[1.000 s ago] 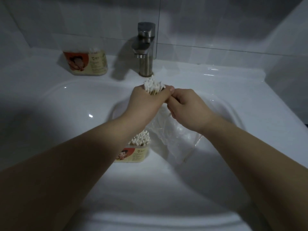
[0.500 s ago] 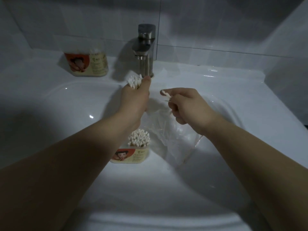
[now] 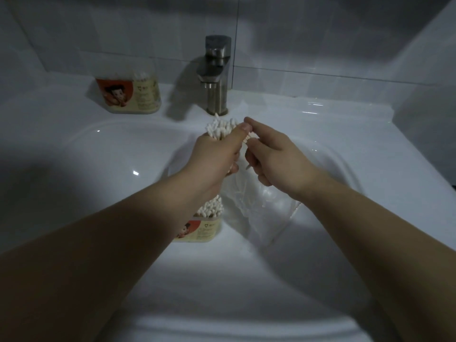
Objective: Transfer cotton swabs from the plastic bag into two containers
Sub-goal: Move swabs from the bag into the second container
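Observation:
My left hand (image 3: 217,151) grips an upright bundle of cotton swabs (image 3: 220,128) over the middle of the sink. My right hand (image 3: 274,156) is right beside it, with finger and thumb pinching a single cotton swab (image 3: 249,140) against the bundle. A clear plastic bag (image 3: 254,201) lies crumpled in the basin under both hands. One container (image 3: 202,230), full of swabs, stands in the basin partly behind my left forearm. A second container (image 3: 129,93) with a few swabs stands on the ledge at the back left.
A metal faucet (image 3: 217,75) rises at the back centre, just beyond the hands. The white sink (image 3: 98,156) curves down around the bag. Tiled walls close in behind and at the right.
My two hands separated, the right one holding a single swab, then came together again. The left hand's bundle swung left toward the faucet and is back beside the right hand.

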Demonstrator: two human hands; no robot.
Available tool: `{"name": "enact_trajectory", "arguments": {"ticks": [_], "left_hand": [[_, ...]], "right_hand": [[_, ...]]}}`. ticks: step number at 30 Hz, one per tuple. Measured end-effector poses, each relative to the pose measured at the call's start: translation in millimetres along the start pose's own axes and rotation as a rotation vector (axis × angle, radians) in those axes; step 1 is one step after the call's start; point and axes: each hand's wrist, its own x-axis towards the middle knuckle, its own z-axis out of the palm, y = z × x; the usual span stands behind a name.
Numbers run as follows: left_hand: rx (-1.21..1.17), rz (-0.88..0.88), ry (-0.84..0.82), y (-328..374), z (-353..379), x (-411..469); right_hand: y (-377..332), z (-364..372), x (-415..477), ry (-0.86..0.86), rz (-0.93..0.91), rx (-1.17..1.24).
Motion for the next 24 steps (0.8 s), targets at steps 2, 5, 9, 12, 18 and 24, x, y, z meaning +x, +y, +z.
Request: {"name": "enact_trajectory", "arguments": {"ticks": [2, 5, 9, 12, 18, 24], "left_hand": [[-0.050, 0.007, 0.029, 4.3, -1.5, 1.1], [-0.088, 0.001, 0.048, 10.0, -4.9, 2.8], [-0.081, -0.022, -0.012, 9.5, -1.6, -1.4], [-0.007, -0.031, -0.022, 7.5, -1.8, -3.1], [-0.041, -0.023, 0.083, 10.1, -3.2, 2.7], [-0.125, -0.139, -0.015, 12.0, -4.5, -2.0]], "right_hand": [[-0.7, -1.0, 0.2, 0.000, -0.030, -0.122], [-1.6, -0.9, -0.7, 0.019, -0.029, -0.301], [-1.3, 1.7, -1.3, 0.031, -0.087, -0.380], [-2.6, 3.2, -2.7, 0.024, -0.133, -0.453], [-3.2, 3.1, -3.1, 0.036, -0.052, -0.381], [-6.5, -5.4, 1.5, 0.052, 0.119, 0.396]]}}
